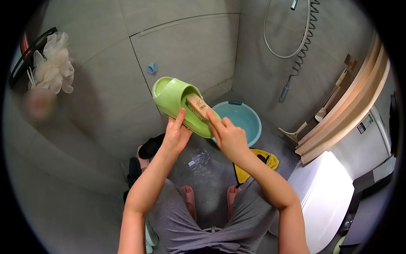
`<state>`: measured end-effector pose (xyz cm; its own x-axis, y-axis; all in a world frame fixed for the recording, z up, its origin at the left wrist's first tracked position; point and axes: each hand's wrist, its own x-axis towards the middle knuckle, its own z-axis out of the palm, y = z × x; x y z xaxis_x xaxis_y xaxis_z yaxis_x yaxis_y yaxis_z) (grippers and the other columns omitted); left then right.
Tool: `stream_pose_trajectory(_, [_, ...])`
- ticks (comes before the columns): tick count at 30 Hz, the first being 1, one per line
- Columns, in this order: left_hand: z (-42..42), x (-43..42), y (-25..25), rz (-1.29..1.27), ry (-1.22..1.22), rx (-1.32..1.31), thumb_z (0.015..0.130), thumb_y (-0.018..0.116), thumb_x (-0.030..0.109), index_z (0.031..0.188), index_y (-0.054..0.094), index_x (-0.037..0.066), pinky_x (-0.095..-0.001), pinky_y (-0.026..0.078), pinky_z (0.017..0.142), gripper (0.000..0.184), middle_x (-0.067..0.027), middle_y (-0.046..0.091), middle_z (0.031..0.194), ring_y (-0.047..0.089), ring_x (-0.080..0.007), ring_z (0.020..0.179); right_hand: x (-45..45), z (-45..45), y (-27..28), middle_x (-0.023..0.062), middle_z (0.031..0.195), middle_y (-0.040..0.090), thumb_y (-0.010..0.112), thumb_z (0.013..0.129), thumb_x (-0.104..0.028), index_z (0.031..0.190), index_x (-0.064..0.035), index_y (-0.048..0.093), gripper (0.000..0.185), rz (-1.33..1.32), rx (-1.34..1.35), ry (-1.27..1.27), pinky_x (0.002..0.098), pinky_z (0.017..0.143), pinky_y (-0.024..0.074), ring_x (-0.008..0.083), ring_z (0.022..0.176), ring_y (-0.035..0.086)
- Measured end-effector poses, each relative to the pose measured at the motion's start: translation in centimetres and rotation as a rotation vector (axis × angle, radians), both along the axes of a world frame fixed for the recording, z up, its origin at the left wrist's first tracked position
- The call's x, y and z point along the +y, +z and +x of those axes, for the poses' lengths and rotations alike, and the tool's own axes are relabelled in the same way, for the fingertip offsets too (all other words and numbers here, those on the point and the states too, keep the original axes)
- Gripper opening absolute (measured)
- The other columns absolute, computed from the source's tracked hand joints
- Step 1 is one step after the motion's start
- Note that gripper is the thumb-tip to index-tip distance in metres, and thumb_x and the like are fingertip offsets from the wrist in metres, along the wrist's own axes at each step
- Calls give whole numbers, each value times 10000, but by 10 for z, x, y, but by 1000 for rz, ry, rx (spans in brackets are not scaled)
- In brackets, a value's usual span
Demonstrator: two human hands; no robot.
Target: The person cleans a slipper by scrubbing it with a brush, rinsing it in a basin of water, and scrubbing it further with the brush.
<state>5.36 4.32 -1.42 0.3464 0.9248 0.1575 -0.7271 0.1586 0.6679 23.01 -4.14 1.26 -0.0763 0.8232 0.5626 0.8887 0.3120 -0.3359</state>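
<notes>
A light green slide slipper (171,99) is held up in front of me, its toe end pointing to the upper left. My left hand (176,134) grips its near side, thumb against the edge and the other fingers mostly hidden underneath. My right hand (228,137) is closed on a wooden scrubbing brush (197,106). The brush's bristles face down against the slipper's footbed, close to the strap opening. Behind the slipper's heel stands a light blue basin (243,120) on the floor, partly covered by the slipper and my right hand.
White suds (199,159) lie on the grey floor. A yellow cloth-like item with black edging (266,158) is below the basin. Dark slippers (151,146) line the left wall. A white toilet (321,199) stands at right, near a pink folded panel (342,110). A shower hose (303,46) hangs above.
</notes>
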Motion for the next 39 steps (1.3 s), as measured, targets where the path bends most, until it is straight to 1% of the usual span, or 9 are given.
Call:
stream_pose_trajectory(4, [-3, 5, -4, -19, 13, -2, 993, 635, 311, 1443, 394, 172, -466, 444, 1057, 528, -38, 510, 1402, 501, -231, 1295, -10, -9, -11, 87, 809, 568, 630, 949, -184, 1433, -230, 541, 494, 100, 26, 146, 414, 521, 512, 305, 591, 621])
stream_pose_trajectory(9, [-6, 0, 6, -67, 37, -38, 992, 632, 312, 1433, 419, 144, -452, 441, 1083, 518, -51, 515, 1404, 502, -238, 1304, -1, 6, -4, 88, 785, 546, 672, 917, -173, 1440, -242, 538, 545, 70, -36, -4, 402, 523, 509, 296, 585, 607])
stream_pose_trajectory(12, [-13, 7, 0, -38, 79, -55, 987, 639, 322, 1435, 414, 142, -463, 441, 1085, 533, -55, 510, 1409, 492, -246, 1314, -19, -10, -11, 74, 783, 547, 647, 932, -165, 1421, -246, 554, 504, 66, -21, 152, 399, 514, 498, 285, 584, 607])
stream_pose_trajectory(17, [-15, 0, 10, -86, 112, -12, 982, 647, 327, 1436, 407, 125, -488, 448, 1078, 552, -62, 503, 1414, 486, -260, 1319, 2, 10, -8, 105, 807, 572, 633, 942, -198, 1449, -242, 510, 523, 103, -39, 58, 434, 477, 498, 321, 559, 626])
stream_pose_trajectory(23, [-23, 14, -4, -73, 130, -26, 978, 654, 329, 1443, 388, 119, -490, 445, 1082, 576, -65, 490, 1421, 485, -259, 1319, -8, -1, -14, 93, 792, 559, 652, 926, -193, 1425, -238, 540, 514, 144, -37, 219, 432, 478, 492, 307, 549, 615])
stream_pose_trajectory(27, [-19, 10, 3, -68, 166, -48, 974, 662, 320, 1434, 397, 116, -491, 447, 1081, 569, -65, 501, 1406, 492, -260, 1312, 3, 12, -11, 89, 781, 552, 655, 924, -181, 1419, -238, 548, 509, 138, -69, 52, 423, 484, 495, 298, 550, 614])
stream_pose_trajectory(31, [-25, 13, 1, -83, 180, -62, 965, 683, 318, 1454, 365, 127, -477, 410, 1094, 614, -55, 476, 1428, 461, -245, 1327, -15, -5, -17, 80, 785, 551, 665, 919, -189, 1408, -223, 561, 501, 113, -61, 238, 414, 482, 491, 286, 549, 610])
stream_pose_trajectory(37, [-25, 11, 3, -49, 227, -59, 965, 678, 313, 1437, 389, 121, -485, 438, 1089, 586, -60, 518, 1387, 510, -251, 1288, 0, 11, -15, 78, 774, 536, 697, 893, -142, 1425, -238, 554, 559, 98, -99, 24, 385, 514, 494, 269, 581, 591])
stream_pose_trajectory(39, [-28, 14, 1, -62, 239, -72, 966, 678, 311, 1437, 391, 125, -484, 437, 1090, 582, -56, 522, 1383, 514, -247, 1283, -13, 0, -19, 83, 783, 542, 669, 918, -199, 1409, -251, 560, 505, 117, -60, 217, 407, 478, 496, 283, 555, 612])
